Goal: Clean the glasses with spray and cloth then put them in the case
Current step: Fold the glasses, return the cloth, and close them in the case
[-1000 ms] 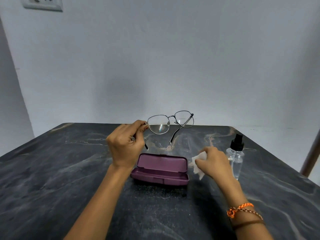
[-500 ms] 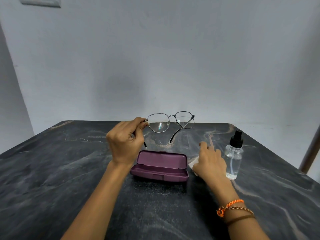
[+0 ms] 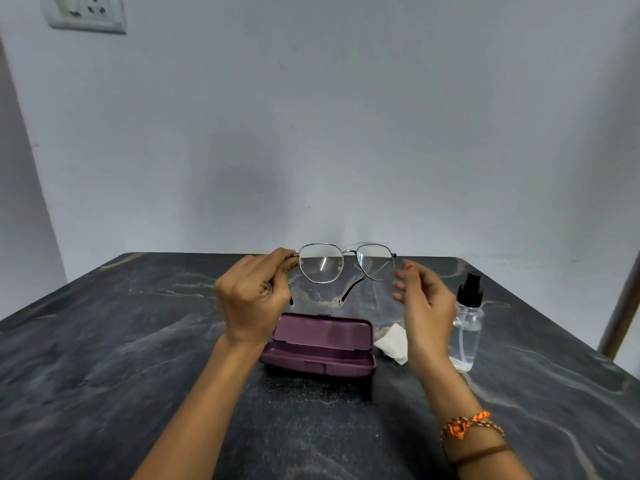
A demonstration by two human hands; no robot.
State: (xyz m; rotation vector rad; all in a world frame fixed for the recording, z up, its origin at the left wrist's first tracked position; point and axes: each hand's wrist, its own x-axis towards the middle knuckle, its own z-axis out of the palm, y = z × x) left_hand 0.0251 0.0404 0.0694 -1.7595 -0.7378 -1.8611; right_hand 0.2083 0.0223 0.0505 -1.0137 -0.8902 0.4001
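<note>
Metal-framed glasses [image 3: 346,263] raised above bench [image 3: 104,341] | left hand [image 3: 252,296] pinches their left hinge | right hand [image 3: 424,299] spread, just beside right lens, not touching | open case [image 3: 318,344] below

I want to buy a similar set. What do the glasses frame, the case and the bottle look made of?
Glasses: thin silvery wire rim with a slight shine, likely metal; dark temple tips. Case: matte purple rigid shell with moulded edges, probably plastic. Spray bottle: see-through body, clear plastic or glass, under a black nozzle.
</note>
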